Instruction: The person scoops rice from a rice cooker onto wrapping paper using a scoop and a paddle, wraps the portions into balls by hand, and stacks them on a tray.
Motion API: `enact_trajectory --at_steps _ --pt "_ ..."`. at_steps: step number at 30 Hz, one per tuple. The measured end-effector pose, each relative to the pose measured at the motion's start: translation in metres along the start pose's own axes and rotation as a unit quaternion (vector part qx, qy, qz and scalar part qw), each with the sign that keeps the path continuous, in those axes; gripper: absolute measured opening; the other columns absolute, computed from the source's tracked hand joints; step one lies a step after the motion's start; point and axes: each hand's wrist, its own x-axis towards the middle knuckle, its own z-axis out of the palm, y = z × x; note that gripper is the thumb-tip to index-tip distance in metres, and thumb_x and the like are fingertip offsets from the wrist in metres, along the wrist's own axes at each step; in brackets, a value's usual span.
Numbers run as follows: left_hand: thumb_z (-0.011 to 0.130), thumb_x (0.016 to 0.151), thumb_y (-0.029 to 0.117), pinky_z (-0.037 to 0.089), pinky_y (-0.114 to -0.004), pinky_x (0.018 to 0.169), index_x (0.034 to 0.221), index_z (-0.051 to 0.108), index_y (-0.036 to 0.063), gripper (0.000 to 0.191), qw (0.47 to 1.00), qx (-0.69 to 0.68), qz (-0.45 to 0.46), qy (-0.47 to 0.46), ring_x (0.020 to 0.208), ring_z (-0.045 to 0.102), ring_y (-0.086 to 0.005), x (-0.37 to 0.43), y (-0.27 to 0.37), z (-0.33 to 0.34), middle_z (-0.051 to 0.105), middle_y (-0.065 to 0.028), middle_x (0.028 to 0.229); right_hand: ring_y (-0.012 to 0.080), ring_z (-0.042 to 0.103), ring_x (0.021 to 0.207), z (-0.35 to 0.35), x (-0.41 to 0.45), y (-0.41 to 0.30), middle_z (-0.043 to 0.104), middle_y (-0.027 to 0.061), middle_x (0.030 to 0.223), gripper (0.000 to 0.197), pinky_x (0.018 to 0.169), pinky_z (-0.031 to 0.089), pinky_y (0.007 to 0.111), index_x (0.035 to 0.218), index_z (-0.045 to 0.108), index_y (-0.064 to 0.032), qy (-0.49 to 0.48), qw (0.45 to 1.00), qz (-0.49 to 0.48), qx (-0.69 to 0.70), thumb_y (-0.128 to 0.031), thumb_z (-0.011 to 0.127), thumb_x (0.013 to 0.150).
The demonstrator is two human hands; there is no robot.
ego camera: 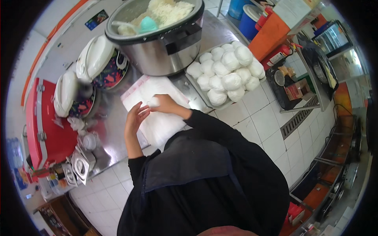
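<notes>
My right hand [165,103] is closed around a white wrapped ball [153,102], above a stack of white wrapping sheets [162,124] on the steel table. Beside it, my left hand [138,113] has its fingers apart, the fingertips close to the ball; whether they touch it I cannot tell. Beyond the sheets stands a large steel rice cooker [159,56] with cooked rice [174,11] and a turquoise scoop [148,24] in it. To the right, a tray [203,98] bears a heap of several white wrapped balls [231,81].
Two patterned food containers with white lids [94,57] [63,94] stand at the left, near a red cool box [53,126]. Lidded steel pans [80,165] lie at the table's near left. A fire extinguisher [277,56] and a metal stand [317,79] are at the right.
</notes>
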Motion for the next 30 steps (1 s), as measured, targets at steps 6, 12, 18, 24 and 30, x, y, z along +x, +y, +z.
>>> enact_trajectory --at_steps 6,12,18,24,30 --pt "0.054 0.094 0.032 0.05 -0.038 0.094 0.141 0.034 0.0012 0.06 0.997 -0.002 0.073 0.012 0.11 0.06 -0.0302 -0.031 -0.015 0.009 0.054 -0.0206 0.125 0.0162 0.061 0.1 -0.215 -0.135 0.021 0.062 0.0095 0.109 0.053 0.085 0.052 0.032 0.122 0.054 -0.0048 0.237 0.911 0.094 0.324 -0.013 0.079 0.076" --pt "0.053 0.093 0.025 0.049 -0.036 0.091 0.14 0.038 0.0051 0.053 0.997 0.058 0.019 0.051 0.109 0.061 -0.0259 -0.022 -0.013 0.034 0.056 -0.0158 0.124 0.0162 0.063 0.092 -0.309 -0.207 0.133 0.066 0.0135 0.104 0.05 0.076 0.052 0.028 0.119 0.049 0.0008 0.475 0.843 0.175 0.184 -0.014 0.077 0.08" --pt "0.052 0.093 0.024 0.049 -0.035 0.09 0.138 0.04 0.0064 0.05 0.992 0.103 0.057 0.036 0.106 0.062 -0.0241 -0.008 0.001 0.053 0.061 -0.0131 0.118 0.0227 0.058 0.098 -0.316 -0.171 0.176 0.064 0.0129 0.106 0.036 0.084 0.046 0.035 0.108 0.063 -0.0027 0.494 0.855 0.153 0.045 -0.034 0.066 0.089" --pt "0.05 0.094 0.024 0.047 -0.036 0.091 0.138 0.04 0.0067 0.049 0.99 0.125 0.045 0.035 0.106 0.062 -0.0239 -0.009 -0.006 0.061 0.06 -0.0133 0.119 0.0322 0.036 0.121 -0.306 -0.16 0.179 0.051 0.0133 0.122 0.033 0.103 0.028 0.043 0.105 0.07 -0.0126 0.5 0.805 0.235 -0.216 -0.041 0.06 0.091" --pt "0.05 0.094 0.024 0.047 -0.036 0.091 0.138 0.041 0.0063 0.048 0.988 0.143 0.034 0.035 0.107 0.062 -0.0237 0.002 -0.012 0.073 0.06 -0.0135 0.119 0.0323 0.038 0.123 -0.308 -0.161 0.196 0.05 0.0151 0.127 0.038 0.106 0.027 0.042 0.119 0.063 -0.0106 0.483 0.839 0.203 -0.145 -0.037 0.053 0.095"
